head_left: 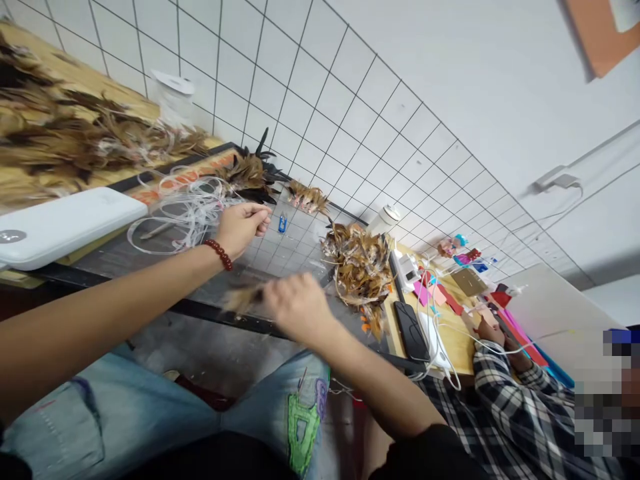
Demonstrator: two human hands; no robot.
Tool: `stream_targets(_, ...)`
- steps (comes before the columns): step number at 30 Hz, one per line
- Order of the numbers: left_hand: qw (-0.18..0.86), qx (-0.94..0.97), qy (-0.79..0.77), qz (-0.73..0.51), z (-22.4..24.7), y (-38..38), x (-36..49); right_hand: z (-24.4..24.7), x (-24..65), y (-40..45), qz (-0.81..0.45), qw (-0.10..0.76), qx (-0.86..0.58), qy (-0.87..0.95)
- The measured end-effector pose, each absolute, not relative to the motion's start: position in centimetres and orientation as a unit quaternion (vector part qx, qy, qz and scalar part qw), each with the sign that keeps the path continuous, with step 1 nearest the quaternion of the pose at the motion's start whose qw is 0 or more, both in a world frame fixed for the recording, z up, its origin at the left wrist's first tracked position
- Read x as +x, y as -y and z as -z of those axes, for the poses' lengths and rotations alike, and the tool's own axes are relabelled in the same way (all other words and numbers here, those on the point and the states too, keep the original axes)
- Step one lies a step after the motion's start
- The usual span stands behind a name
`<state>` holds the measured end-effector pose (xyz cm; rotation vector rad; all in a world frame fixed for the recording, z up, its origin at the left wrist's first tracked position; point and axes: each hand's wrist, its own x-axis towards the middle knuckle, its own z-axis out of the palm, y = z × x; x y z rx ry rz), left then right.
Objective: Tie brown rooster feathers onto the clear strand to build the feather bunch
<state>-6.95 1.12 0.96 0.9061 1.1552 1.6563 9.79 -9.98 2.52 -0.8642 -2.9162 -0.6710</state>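
Observation:
My left hand (pixel 244 228), with a red bead bracelet (pixel 219 255) at its wrist, is held over the dark mat with its fingers pinched together. What they hold, if anything, is too small to make out. My right hand (pixel 299 305) is closed and smeared by motion near the table's front edge. A blurred brown feather (pixel 243 300) sticks out from it to the left. Beside my left hand lies a tangle of clear cord (pixel 193 210). Small blue thread snips (pixel 283 223) rest on the mat, and a pile of brown feathers (pixel 363 263) sits to the right.
A white power bank-like case (pixel 75 223) lies at left, with many feathers (pixel 75 133) behind it. A white spool (pixel 173 93) stands by the wire grid. On the right are a phone (pixel 411 330), cables and a co-worker's plaid sleeve (pixel 500 377).

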Motion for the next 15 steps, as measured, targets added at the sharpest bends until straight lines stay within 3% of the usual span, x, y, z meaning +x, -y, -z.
stream_targets(3,0.427,0.374,-0.465,-0.679,-1.1,-1.0,-7.8,-4.4,10.1,2.9,0.226,-0.057,-0.490,0.840)
stream_targets(5,0.416,0.377,-0.466,-0.683,-1.3,-0.8,-8.5,-4.7,9.7,0.4,0.184,-0.138,-0.526,0.819)
stream_targets(8,0.414,0.375,-0.470,-0.683,-1.6,-0.3,-9.7,-3.1,8.4,3.3,0.158,-0.150,-0.431,0.875)
stream_targets(11,0.392,0.391,-0.481,-0.679,-1.5,0.2,-11.1,-1.0,9.1,10.5,0.176,-0.078,-0.149,0.970)
stream_targets(13,0.372,0.415,-0.489,-0.671,-1.4,0.5,-11.7,-1.0,11.0,13.7,0.180,-0.051,-0.087,0.979)
stream_targets(15,0.360,0.430,-0.497,-0.662,-1.4,0.7,-11.9,-2.0,13.3,13.8,0.183,-0.046,-0.119,0.975)
